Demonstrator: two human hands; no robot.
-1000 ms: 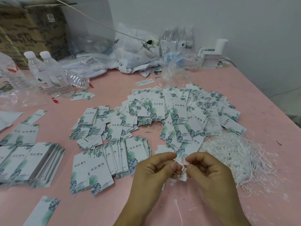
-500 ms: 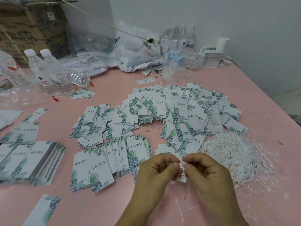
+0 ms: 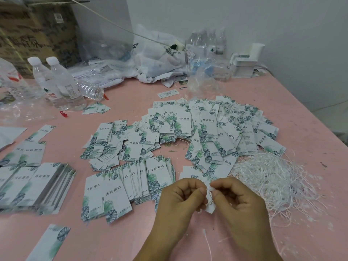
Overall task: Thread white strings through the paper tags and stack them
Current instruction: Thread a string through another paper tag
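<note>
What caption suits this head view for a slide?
Both hands, left and right, pinch a white string at a paper tag above the pink table.

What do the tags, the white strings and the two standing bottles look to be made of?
Tags: likely matte card or stiff paper, lying flat with printed leaves and crisp edges. White strings: thin cord, possibly waxed or synthetic; the strands hold springy curls. Bottles: clear plastic, see-through with white caps and a faint sheen.

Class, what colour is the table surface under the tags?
Pink; the table shows plainly in the head view.
</note>
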